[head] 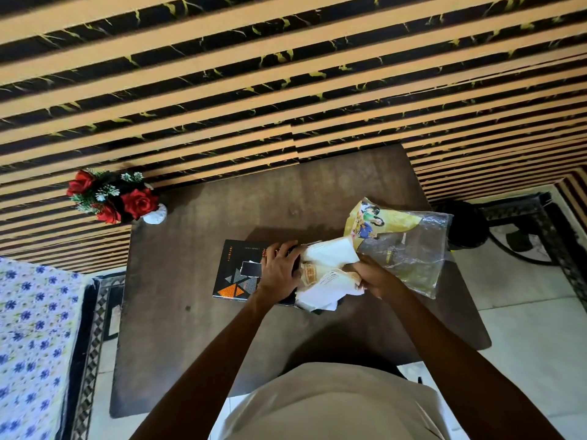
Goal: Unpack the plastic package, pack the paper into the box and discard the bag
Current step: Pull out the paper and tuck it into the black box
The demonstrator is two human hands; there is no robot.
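Observation:
A black box (236,274) with orange and grey triangles lies on the dark brown table (197,338). My left hand (279,273) rests on the box's right part, palm down, fingers spread. White crumpled paper (327,258) bulges over the box's right end. My right hand (373,274) grips this paper from the right. A clear plastic bag (409,249) with a yellow printed top lies on the table just right of the paper, behind my right hand.
A small white vase of red roses (111,198) stands at the table's far left corner. A striped wall runs behind. A floral-covered bed (31,338) sits left. A black round object (467,227) sits on the floor at right.

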